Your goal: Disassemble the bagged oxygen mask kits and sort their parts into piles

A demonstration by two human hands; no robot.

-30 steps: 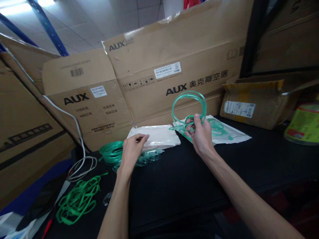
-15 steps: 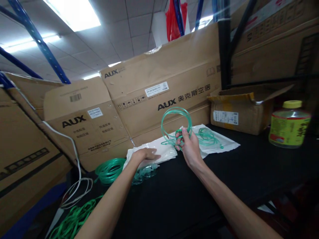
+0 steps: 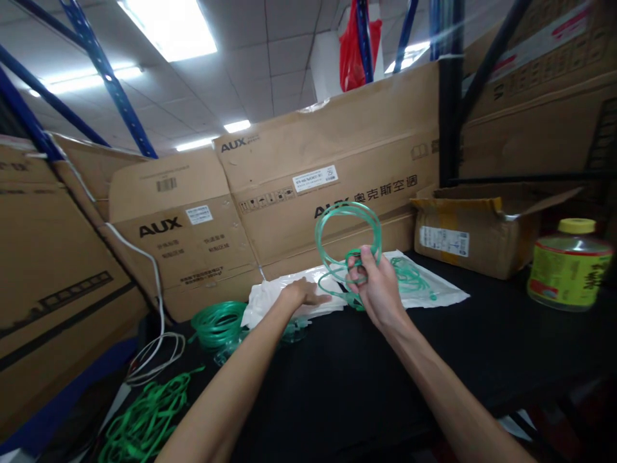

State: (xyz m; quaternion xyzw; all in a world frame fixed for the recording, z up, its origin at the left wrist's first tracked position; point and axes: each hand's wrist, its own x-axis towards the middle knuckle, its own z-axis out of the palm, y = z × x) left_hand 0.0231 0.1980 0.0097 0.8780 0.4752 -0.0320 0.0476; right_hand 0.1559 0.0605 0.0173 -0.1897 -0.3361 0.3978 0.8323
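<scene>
Just above the curled fingers of the right hand (image 3: 380,286), coiled green tubing (image 3: 377,231) stands up as a ring of several turns. Right hand: closed round the lower part of the coil, thumb pressed over it; thinner strands trail off to the left of the fingers, toward the other hand.

Left hand (image 3: 299,294): palm down on a stack of white packets (image 3: 265,299), fingers reaching toward the right hand. Touching the stack; finger spread is partly hidden, so cannot tell whether a packet is pinched.

Behind and to the right of the right hand: white pouch (image 3: 446,296), flat, with more green tubing (image 3: 409,275) showing at it; on top or inside, cannot tell. Farther right, well apart from the hand: opened carton (image 3: 463,238), then yellow-lidded jar (image 3: 569,267).

To the left of the left hand: larger green coil (image 3: 218,325), lying beside the stack. Clear plastic pieces (image 3: 295,330) just in front of that hand, partly covered by the forearm. Nearer the body, left of the same forearm: tangled green straps (image 3: 144,418).
</scene>
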